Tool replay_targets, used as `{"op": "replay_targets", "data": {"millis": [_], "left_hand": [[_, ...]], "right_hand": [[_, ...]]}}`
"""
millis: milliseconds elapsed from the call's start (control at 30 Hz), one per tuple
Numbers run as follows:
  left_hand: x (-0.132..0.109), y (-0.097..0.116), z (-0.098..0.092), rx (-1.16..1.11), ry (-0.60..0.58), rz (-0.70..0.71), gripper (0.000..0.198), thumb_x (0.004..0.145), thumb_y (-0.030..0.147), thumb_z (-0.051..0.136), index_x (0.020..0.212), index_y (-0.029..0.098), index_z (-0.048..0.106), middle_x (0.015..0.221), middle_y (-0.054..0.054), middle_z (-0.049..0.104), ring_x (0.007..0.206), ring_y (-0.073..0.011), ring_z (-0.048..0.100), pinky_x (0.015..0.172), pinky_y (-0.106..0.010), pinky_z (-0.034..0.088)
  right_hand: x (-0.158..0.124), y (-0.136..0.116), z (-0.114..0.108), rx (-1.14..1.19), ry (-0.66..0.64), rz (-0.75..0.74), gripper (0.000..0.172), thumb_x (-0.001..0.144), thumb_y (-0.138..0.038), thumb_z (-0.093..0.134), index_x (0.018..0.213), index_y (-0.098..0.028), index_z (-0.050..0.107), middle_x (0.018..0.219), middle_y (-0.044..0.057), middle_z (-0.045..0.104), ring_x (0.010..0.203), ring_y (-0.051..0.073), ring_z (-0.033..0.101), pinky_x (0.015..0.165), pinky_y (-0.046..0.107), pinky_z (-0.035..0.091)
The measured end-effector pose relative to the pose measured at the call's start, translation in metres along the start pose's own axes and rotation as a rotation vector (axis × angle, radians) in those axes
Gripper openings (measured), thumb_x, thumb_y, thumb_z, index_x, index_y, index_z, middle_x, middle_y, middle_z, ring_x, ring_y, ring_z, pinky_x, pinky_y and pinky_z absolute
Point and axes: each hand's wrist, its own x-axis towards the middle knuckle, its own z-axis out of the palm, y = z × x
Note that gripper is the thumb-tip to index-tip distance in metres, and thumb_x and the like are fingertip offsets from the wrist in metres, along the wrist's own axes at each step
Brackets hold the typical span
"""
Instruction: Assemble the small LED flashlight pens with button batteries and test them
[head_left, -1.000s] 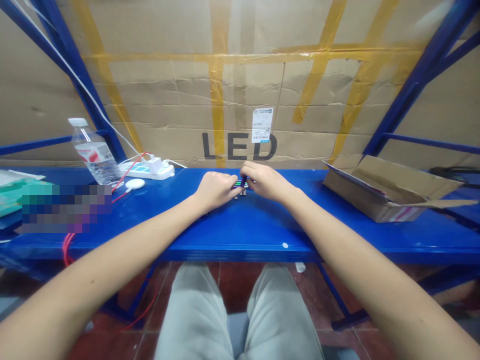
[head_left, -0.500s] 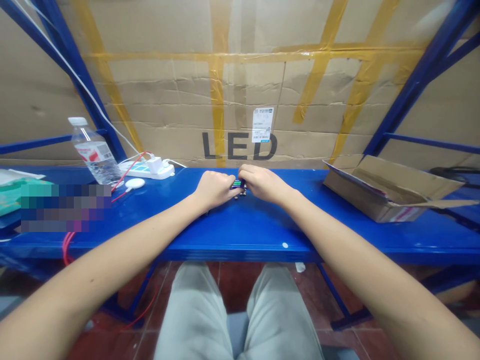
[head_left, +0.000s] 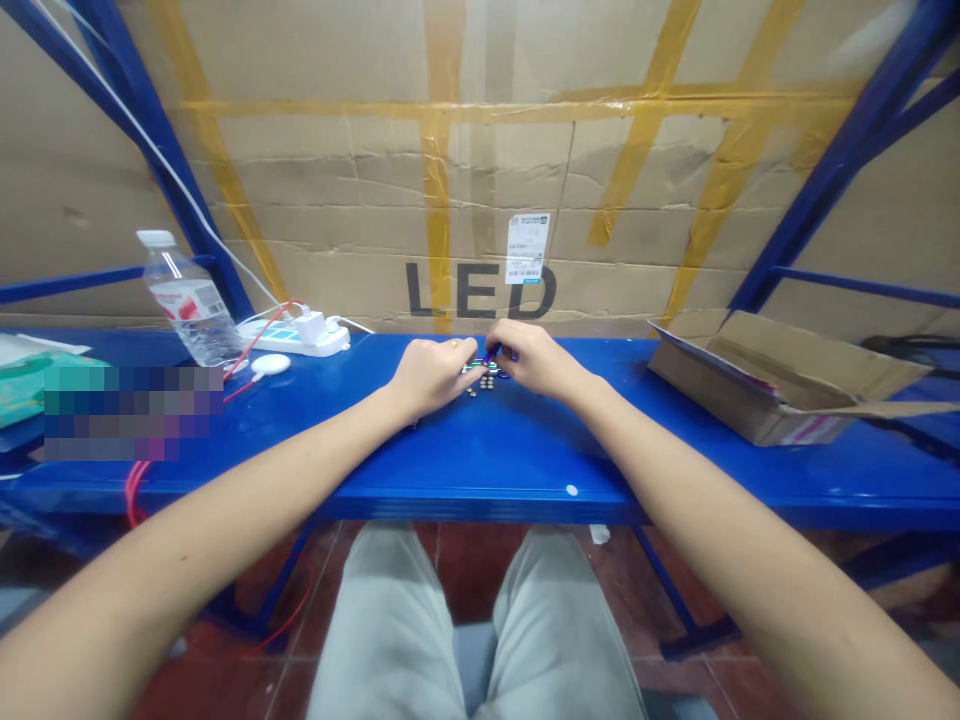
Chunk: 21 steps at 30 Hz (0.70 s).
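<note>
In the head view, my left hand point(head_left: 431, 377) rests at the middle of the blue table, its thumb and fingers closed on the left end of a small green-and-white striped piece point(head_left: 474, 367). Facing it, my right hand point(head_left: 538, 357) pinches a small dark purple piece point(head_left: 491, 354) over that item's right side. Both are too small to name, and fingers cover much of them. Several tiny round metallic bits point(head_left: 487, 382) lie just in front of the fingertips.
Left on the blue table point(head_left: 480, 460) stand a water bottle point(head_left: 191, 305), a white power strip point(head_left: 300, 338) with cables and a round white disc point(head_left: 271, 364). An open cardboard box point(head_left: 772, 400) sits at right. A large taped carton point(head_left: 337, 200) walls off the back.
My right hand has shifted slightly right, its fingers lifted and turned. More of the metallic bits and the dark purple piece now show. My left hand has stayed nearly in place.
</note>
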Motion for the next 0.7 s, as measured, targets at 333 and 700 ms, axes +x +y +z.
{"op": "replay_targets", "data": {"millis": [333,700], "left_hand": [[-0.0007,0.001,0.0028,-0.006,0.084,0.097,0.03,0.102,0.038,0.043,0.097,0.019,0.065,0.087,-0.006,0.071,0.064,-0.0151,0.063,0.055,-0.027,0.035],[-0.001,0.0022,0.0016,-0.121,0.079,0.07,0.026,0.101,0.035,0.045,0.092,0.019,0.064,0.09,-0.006,0.07,0.073,-0.0146,0.064,0.058,-0.025,0.038]], "right_hand": [[0.0004,-0.0017,0.0007,0.106,0.041,0.091,0.017,0.076,-0.005,0.053,0.085,-0.018,0.061,0.085,0.005,0.065,0.074,0.017,0.056,0.07,0.029,0.044],[0.0,-0.0016,0.0035,0.218,0.064,0.199,0.01,0.076,-0.012,0.059,0.084,-0.018,0.062,0.081,0.003,0.065,0.067,0.015,0.057,0.066,0.029,0.045]]}}
